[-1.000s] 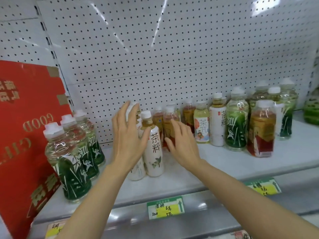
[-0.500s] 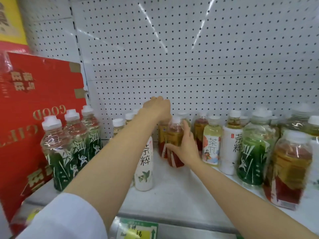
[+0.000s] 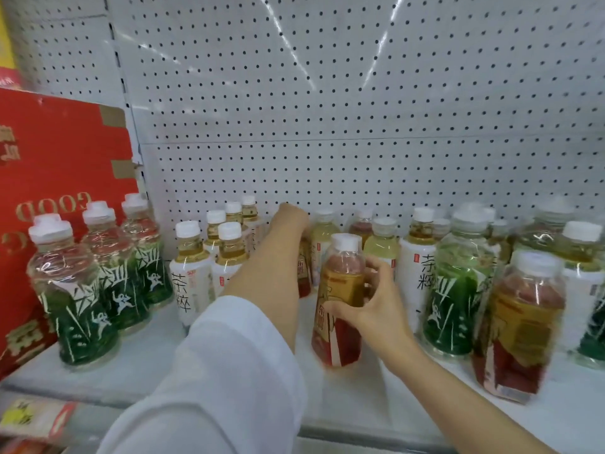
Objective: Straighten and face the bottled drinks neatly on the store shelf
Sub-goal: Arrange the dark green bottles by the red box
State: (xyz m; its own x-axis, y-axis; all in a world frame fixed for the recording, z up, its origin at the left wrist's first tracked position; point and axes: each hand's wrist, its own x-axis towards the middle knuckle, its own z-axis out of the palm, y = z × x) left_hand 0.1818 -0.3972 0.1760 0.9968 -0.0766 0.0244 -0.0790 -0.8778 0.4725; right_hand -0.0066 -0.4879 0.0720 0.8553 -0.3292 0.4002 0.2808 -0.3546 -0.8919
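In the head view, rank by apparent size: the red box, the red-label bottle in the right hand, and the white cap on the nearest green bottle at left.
1. Red box
2. Red-label bottle
3. White cap

Nearness doesn't blur this ranking.

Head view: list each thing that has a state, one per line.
Red-and-gold bottle: capped, held by the right hand, forward of its row.
Left hand: reaching to the back-row bottles, grip hidden.
Three green bottles: capped, upright, in a line.
White-label bottles: capped, upright, loosely clustered.
Red box: standing, taped shut.
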